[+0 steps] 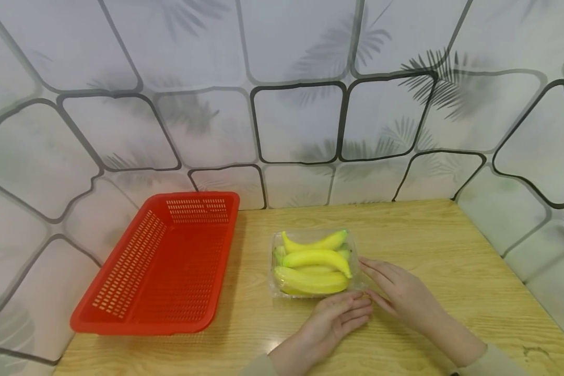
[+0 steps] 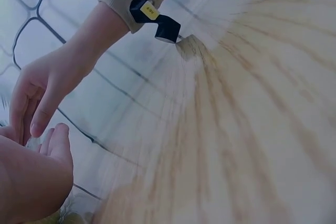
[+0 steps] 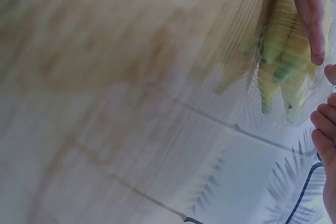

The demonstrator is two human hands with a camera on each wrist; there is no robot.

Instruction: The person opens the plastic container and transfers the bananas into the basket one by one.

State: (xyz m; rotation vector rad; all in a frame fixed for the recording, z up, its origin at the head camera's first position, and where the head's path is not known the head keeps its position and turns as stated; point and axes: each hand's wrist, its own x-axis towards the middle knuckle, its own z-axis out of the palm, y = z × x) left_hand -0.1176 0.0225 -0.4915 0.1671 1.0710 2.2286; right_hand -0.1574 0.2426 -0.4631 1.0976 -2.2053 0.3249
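Several yellow bananas (image 1: 316, 257) with green tips lie in a clear plastic box (image 1: 272, 290) on the wooden table. My left hand (image 1: 326, 324) lies at the box's near right corner, palm partly turned up, fingers fairly straight. My right hand (image 1: 401, 292) is at the box's right side, fingertips by its edge. Its thumb is spread from the fingers and points toward the left fingertips. In the left wrist view the right hand (image 2: 55, 80) reaches down toward the left palm (image 2: 34, 182). Whether the fingertips touch thin clear plastic cannot be made out.
A red perforated plastic basket (image 1: 178, 277) stands on the table (image 1: 404, 224) to the left of the box. Patterned wall covering (image 1: 296, 125) with leaf prints closes off the back and sides. A black device with a yellow label (image 2: 149, 11) sits at the right sleeve.
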